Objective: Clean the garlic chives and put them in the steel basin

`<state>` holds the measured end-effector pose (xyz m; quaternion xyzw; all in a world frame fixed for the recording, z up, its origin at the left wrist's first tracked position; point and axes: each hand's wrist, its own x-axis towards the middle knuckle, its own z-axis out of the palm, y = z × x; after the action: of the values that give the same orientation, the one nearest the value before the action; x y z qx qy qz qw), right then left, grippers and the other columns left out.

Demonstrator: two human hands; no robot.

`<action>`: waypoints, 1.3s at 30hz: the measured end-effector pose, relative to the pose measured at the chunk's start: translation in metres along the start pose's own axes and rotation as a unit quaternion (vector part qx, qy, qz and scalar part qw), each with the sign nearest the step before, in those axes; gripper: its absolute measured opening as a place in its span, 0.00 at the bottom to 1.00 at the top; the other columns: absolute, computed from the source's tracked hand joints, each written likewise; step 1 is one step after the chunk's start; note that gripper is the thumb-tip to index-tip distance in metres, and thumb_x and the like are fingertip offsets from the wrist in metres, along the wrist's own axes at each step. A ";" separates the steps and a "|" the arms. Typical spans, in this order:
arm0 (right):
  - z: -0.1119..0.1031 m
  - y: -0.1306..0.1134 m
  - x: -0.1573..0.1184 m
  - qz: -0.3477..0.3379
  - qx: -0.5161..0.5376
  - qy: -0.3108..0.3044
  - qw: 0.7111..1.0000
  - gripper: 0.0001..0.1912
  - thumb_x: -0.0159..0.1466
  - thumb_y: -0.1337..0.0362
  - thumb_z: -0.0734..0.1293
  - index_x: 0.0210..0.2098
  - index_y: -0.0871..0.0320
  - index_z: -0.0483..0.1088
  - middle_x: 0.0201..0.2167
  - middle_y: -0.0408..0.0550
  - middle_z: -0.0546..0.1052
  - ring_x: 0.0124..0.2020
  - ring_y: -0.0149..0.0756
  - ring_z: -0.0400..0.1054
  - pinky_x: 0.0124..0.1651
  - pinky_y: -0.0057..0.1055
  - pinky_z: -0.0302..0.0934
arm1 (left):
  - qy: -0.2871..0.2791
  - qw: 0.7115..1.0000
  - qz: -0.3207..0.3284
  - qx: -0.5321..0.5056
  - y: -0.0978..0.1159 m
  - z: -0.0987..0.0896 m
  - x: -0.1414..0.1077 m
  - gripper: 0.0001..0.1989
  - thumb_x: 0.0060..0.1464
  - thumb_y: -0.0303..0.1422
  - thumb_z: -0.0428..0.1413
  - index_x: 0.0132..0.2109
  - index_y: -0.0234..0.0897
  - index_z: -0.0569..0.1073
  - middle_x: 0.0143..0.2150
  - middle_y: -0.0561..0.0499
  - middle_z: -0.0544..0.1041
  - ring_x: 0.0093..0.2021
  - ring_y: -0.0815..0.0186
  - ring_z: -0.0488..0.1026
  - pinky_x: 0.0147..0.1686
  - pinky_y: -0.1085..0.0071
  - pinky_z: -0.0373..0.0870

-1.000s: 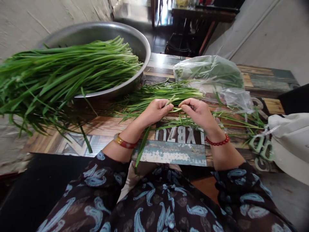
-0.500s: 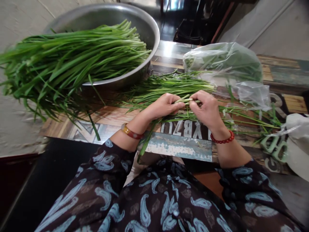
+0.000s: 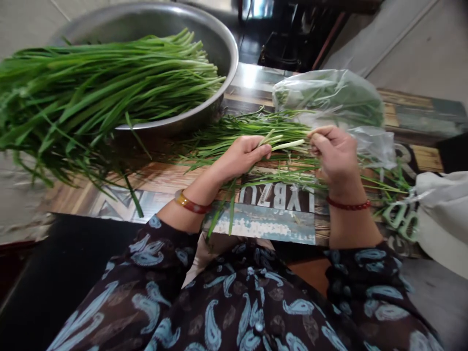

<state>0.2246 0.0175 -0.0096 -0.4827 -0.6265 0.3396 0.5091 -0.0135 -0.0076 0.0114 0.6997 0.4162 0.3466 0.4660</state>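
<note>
My left hand is closed around a few garlic chives, their pale stem ends pointing right and their green leaves hanging below over the table edge. To the right, my right hand is pinched shut at the pale ends of a loose pile of chives; what its fingertips hold, if anything, is too small to make out. A gap separates the two hands. Stray chives and trimmings lie below and between them on the patterned table.
A large metal basin at the back left holds a big heap of chives overhanging its rim. A clear plastic bag of greens lies at the back right. Pale green scissor handles and a white bag are at the right.
My right hand has moved right, away from my left hand and the chives it holds. The pale stem ends there now show uncovered. The view has shifted slightly.
</note>
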 end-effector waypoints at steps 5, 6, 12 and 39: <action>-0.009 -0.022 -0.004 -0.047 -0.098 -0.100 0.989 0.11 0.64 0.57 0.68 0.32 0.56 0.77 0.27 0.45 0.74 0.29 0.33 0.65 0.32 0.32 0.58 | -0.009 1.000 0.016 0.016 -0.005 -0.004 0.002 0.16 0.61 0.39 0.52 0.29 0.34 0.72 0.21 0.57 0.61 0.24 0.72 0.56 0.27 0.74 0.53; -0.009 -0.023 -0.004 -0.046 -0.101 -0.099 0.989 0.13 0.66 0.56 0.67 0.30 0.56 0.77 0.26 0.44 0.74 0.28 0.33 0.65 0.32 0.32 0.58 | -0.011 1.000 0.014 0.023 -0.005 -0.004 0.003 0.16 0.60 0.39 0.52 0.28 0.34 0.72 0.22 0.56 0.62 0.24 0.72 0.56 0.27 0.74 0.54; 0.006 -0.020 -0.009 -0.093 -0.090 -0.087 0.988 0.07 0.64 0.58 0.69 0.35 0.55 0.76 0.29 0.44 0.74 0.30 0.33 0.66 0.34 0.32 0.61 | -0.010 0.999 -0.005 0.049 -0.004 -0.001 0.002 0.16 0.59 0.37 0.53 0.26 0.33 0.71 0.22 0.55 0.65 0.25 0.73 0.59 0.26 0.75 0.55; -0.011 -0.018 -0.001 0.017 -0.038 -0.094 0.995 0.11 0.62 0.56 0.72 0.30 0.57 0.76 0.21 0.41 0.70 0.23 0.26 0.59 0.24 0.27 0.53 | -0.013 0.999 -0.001 0.044 -0.008 -0.005 0.004 0.17 0.58 0.39 0.52 0.27 0.32 0.74 0.21 0.58 0.60 0.23 0.74 0.55 0.26 0.74 0.52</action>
<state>0.2307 0.0105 0.0090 -0.4784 -0.6757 0.3682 0.4230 -0.0186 -0.0007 0.0064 0.7239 0.4254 0.3180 0.4402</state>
